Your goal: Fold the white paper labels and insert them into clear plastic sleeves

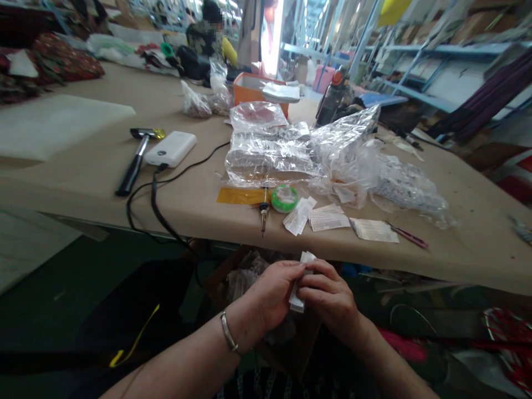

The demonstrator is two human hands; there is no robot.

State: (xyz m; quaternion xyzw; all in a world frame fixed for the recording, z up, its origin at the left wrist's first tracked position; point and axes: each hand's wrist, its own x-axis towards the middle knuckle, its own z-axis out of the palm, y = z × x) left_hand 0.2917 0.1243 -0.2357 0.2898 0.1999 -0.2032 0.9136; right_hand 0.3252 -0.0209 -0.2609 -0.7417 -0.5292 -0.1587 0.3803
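Gripping with left hand (pixel 274 296) and right hand (pixel 332 296), both curled nearly closed, a thin bundle of white slips (pixel 296 304) just off the near edge of the surface (pixel 457 257). From the hands, at twelve o'clock, a fanned pile of pale slips (pixel 299 216) near a green-rimmed roll (pixel 285 198); toward one, a second pile (pixel 329 220); between one and two, a third pile (pixel 374 230); at two, a slim pink-and-dark tool (pixel 410 236). At eleven, a soldering-iron-like tool (pixel 264 209), tip toward the near edge. Toward ten, a white power bank (pixel 174 148) near a black-handled hammer (pixel 133 169).
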